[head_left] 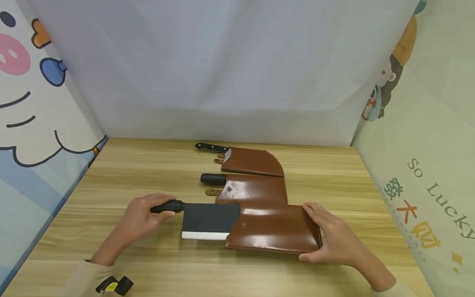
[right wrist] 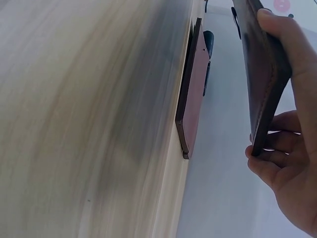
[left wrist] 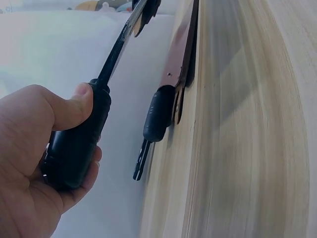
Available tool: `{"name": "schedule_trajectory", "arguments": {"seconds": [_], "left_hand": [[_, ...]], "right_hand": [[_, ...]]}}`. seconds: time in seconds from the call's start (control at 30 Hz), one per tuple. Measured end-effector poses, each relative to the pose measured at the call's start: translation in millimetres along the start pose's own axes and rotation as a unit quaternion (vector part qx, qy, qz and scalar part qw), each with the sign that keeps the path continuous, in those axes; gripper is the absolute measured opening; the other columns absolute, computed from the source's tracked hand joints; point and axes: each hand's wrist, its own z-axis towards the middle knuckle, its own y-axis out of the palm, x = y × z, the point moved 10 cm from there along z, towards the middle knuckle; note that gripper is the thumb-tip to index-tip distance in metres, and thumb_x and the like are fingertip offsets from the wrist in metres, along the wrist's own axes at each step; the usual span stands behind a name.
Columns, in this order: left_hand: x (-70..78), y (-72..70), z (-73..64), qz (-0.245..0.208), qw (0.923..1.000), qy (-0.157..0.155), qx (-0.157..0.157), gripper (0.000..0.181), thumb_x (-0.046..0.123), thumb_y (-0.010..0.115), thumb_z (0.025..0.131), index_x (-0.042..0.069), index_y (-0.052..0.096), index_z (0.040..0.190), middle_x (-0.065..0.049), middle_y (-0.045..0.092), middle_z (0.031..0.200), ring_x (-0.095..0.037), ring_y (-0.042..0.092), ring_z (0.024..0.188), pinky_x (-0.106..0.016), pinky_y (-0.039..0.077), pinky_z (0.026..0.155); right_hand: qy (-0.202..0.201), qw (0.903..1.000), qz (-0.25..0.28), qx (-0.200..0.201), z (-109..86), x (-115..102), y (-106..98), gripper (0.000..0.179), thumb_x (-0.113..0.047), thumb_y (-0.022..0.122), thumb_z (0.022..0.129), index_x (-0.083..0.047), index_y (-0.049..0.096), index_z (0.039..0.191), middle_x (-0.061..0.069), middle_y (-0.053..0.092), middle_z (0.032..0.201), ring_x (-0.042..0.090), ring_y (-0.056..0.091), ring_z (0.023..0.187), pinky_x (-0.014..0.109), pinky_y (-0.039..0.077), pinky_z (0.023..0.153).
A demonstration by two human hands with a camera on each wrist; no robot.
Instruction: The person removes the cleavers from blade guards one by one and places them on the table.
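Note:
My left hand (head_left: 146, 216) grips the black handle of a cleaver (head_left: 208, 218) with a dark blade and a pale cutting edge. The blade's far part is inside a brown leather sheath (head_left: 274, 231), hidden from sight. At the sheath's right end, my right hand (head_left: 332, 237) holds it between thumb and fingers. Both wrist views show cleaver and sheath raised above the table. In the left wrist view, thumb and fingers wrap the cleaver's handle (left wrist: 74, 139). The right wrist view has the fingers (right wrist: 282, 144) around the sheath's closed end.
Behind the held pair, a sheathed knife with a round black handle (head_left: 213, 179) lies on the wooden table (head_left: 141, 165). Farther back lies another sheathed knife (head_left: 252, 161) with a riveted handle. A white cloth wall (head_left: 230, 74) stands behind, with printed panels at both sides.

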Motion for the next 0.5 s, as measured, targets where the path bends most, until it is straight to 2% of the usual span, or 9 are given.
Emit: {"name": "schedule_trajectory", "arguments": {"seconds": [0.3, 0.5], "left_hand": [[-3.0, -8.4, -2.5, 0.012, 0.9997, 0.016, 0.013, 0.041, 0.012, 0.088, 0.080, 0.007, 0.076, 0.119, -0.012, 0.075, 0.116, -0.035, 0.073, 0.103, -0.051, 0.058, 0.079], [-8.4, -13.9, -4.9, 0.015, 0.9996, 0.012, 0.019, 0.041, 0.012, 0.088, 0.079, 0.010, 0.077, 0.118, -0.010, 0.075, 0.116, -0.033, 0.073, 0.102, -0.050, 0.058, 0.079]], "right_hand": [[0.007, 0.9999, 0.006, -0.006, -4.1, 11, 2, 0.119, -0.067, 0.091, 0.061, 0.006, 0.051, 0.146, 0.024, 0.052, 0.148, 0.048, 0.052, 0.132, 0.059, 0.051, 0.095], [0.004, 1.0000, 0.003, -0.003, -7.9, 16, 0, 0.118, -0.063, 0.093, 0.060, 0.007, 0.051, 0.145, 0.024, 0.052, 0.148, 0.048, 0.053, 0.131, 0.059, 0.051, 0.096]]}}
